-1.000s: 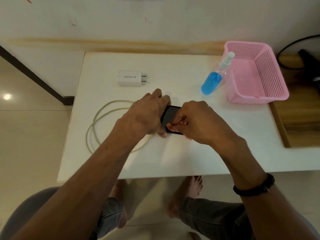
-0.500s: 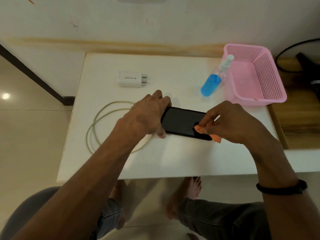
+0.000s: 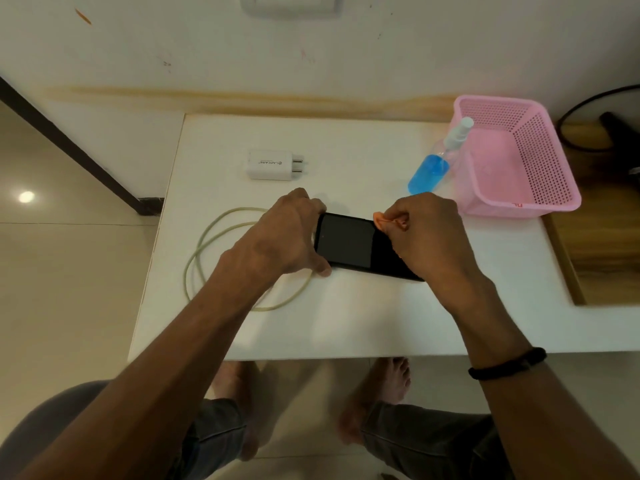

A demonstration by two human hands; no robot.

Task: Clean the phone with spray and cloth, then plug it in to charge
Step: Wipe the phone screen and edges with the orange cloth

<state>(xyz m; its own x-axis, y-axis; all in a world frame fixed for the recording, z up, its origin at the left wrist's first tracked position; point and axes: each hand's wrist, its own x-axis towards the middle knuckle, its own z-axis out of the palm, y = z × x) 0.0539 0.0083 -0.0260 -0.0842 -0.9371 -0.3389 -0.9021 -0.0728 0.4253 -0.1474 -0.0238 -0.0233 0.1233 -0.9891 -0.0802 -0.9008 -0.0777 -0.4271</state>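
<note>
A black phone [image 3: 349, 242] lies flat, screen up, on the white table [image 3: 346, 320]. My left hand [image 3: 287, 233] grips its left end and holds it down. My right hand [image 3: 426, 233] covers the phone's right end, pinching a small orange cloth [image 3: 382, 220] against the far edge of the screen. A spray bottle [image 3: 438, 161] with blue liquid leans against the pink basket. The white charger plug [image 3: 272, 165] lies at the back left of the table. A pale coiled cable [image 3: 221, 254] lies under my left wrist.
A pink plastic basket [image 3: 540, 168] stands at the table's back right corner. A wall socket plate [image 3: 289, 3] sits on the wall above the table. A lower wooden surface [image 3: 602, 244] with a black cord adjoins the table on the right. My bare feet are under the table.
My right hand has swept the cloth along the screen from the left end to the right, then up to the phone's far edge. My left hand has kept its grip.
</note>
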